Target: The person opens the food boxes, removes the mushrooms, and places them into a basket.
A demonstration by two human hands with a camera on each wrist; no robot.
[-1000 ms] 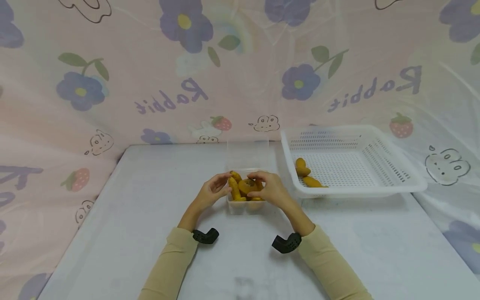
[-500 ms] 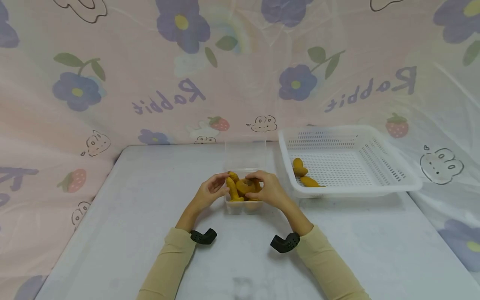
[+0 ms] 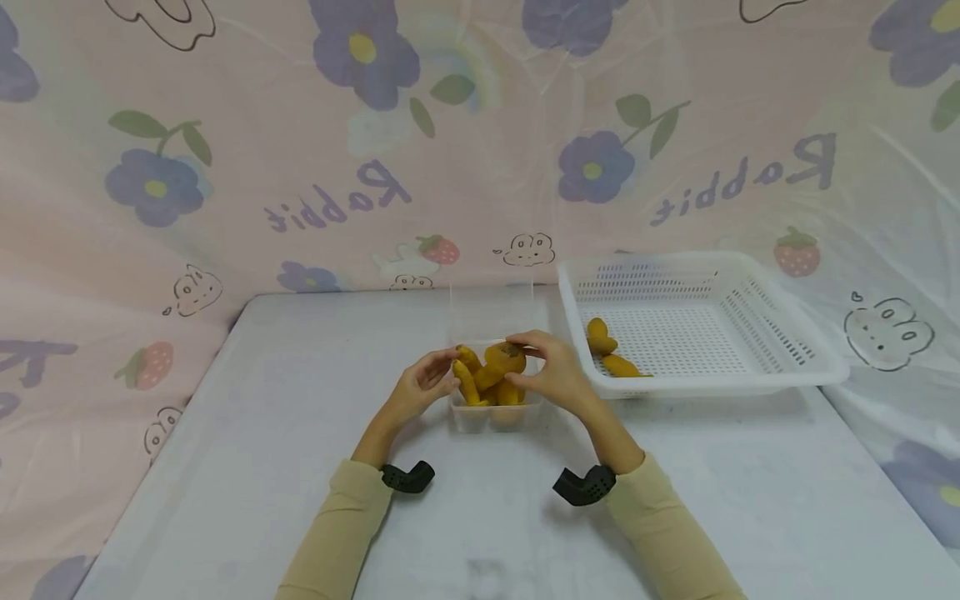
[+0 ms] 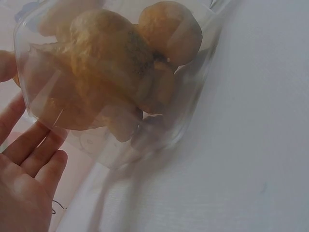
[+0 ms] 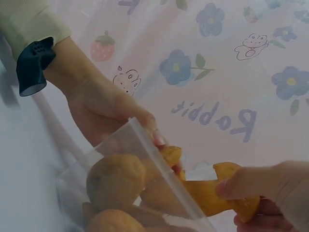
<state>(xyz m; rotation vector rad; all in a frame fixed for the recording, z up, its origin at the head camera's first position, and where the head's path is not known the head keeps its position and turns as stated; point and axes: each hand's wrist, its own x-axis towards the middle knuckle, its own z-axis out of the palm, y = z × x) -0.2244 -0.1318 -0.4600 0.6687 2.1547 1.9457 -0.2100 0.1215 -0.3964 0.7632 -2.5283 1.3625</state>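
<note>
A clear plastic box [image 3: 480,422] on the table holds several yellow-brown mushrooms [image 3: 467,383]. My right hand [image 3: 557,375] pinches a mushroom [image 3: 504,358] between thumb and fingers, its round cap raised over the box's right half. The right wrist view shows this mushroom's cap [image 5: 244,212] in the fingers, stem toward the box. At the box's left side, my left hand [image 3: 420,387] lies with fingers lightly bent, fingertips beside the upright mushrooms. In the left wrist view, the left hand's fingers [image 4: 36,145] reach along the clear wall; its thumb is hidden there.
Behind the box stands its clear raised lid [image 3: 491,308]. On the right, a white perforated basket [image 3: 795,379] has several mushrooms [image 3: 621,365] in its near left corner. A patterned curtain [image 3: 480,167] hangs behind the white table [image 3: 300,350].
My right hand has lifted the mushroom and moved it slightly right and up, uncovering more mushrooms beneath. My left hand stays at the box's left side.
</note>
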